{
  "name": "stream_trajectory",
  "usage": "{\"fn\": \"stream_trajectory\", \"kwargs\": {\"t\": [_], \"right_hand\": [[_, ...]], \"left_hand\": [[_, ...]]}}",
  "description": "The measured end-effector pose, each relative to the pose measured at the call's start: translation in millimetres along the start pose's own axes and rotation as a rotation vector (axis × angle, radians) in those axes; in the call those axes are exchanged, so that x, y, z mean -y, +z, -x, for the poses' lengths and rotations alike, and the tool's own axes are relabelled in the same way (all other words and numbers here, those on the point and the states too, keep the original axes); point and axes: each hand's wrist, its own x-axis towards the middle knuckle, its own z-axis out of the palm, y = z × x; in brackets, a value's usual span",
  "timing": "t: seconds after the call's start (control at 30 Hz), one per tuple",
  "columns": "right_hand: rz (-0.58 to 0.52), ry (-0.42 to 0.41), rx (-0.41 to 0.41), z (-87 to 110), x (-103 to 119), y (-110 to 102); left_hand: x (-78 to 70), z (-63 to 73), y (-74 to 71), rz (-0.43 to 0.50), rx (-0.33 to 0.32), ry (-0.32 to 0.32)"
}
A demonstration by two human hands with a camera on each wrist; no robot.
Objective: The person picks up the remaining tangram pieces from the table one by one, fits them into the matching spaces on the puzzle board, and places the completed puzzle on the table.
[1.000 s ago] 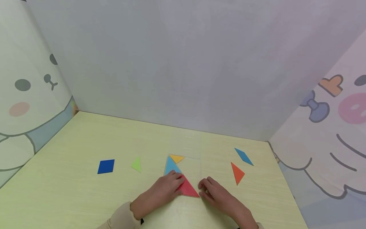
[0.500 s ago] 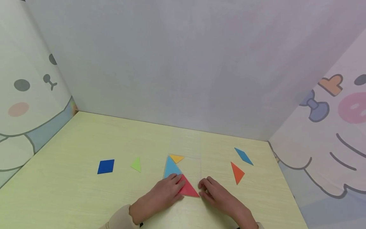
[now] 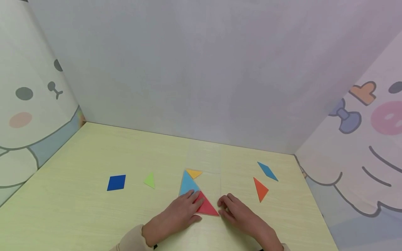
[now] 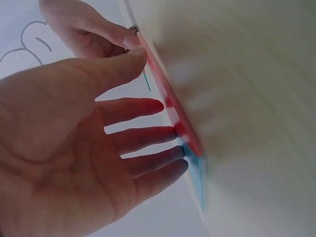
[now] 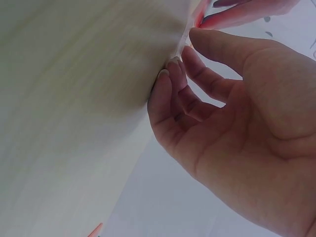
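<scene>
Several tangram pieces lie on the table. A clear square tray [image 3: 211, 174] holds a light blue triangle [image 3: 188, 182], a red triangle [image 3: 207, 207] and a small yellow triangle [image 3: 194, 173]. With spread, nearly straight fingers, my left hand [image 3: 179, 214] rests on the red and light blue triangles and hides part of both. In the left wrist view, those fingertips meet the red triangle [image 4: 170, 98], and the thumb is near its edge. My right hand [image 3: 240, 216] has curled fingers and holds the tray's right edge by the near corner with thumb and fingertips.
Left of the tray lie a dark blue square [image 3: 116, 182] and a light green triangle [image 3: 150, 181]. An orange-red triangle [image 3: 261, 190] and a blue parallelogram [image 3: 268, 171] lie to the right. Pale walls enclose the table [image 3: 132, 150] at its back and sides.
My left hand has slid slightly back and left, its fingers spreading and its thumb moving off the red triangle's lower edge. More of both large triangles shows. My right hand stays still.
</scene>
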Motion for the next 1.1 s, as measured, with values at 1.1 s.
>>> {"fn": "stream_trajectory", "kwargs": {"t": [1.1], "right_hand": [[-0.021,0.002,0.007,-1.0,0.6,-0.2]], "left_hand": [[25.6,9.0,2.0,0.095,-0.218,-0.021]]}}
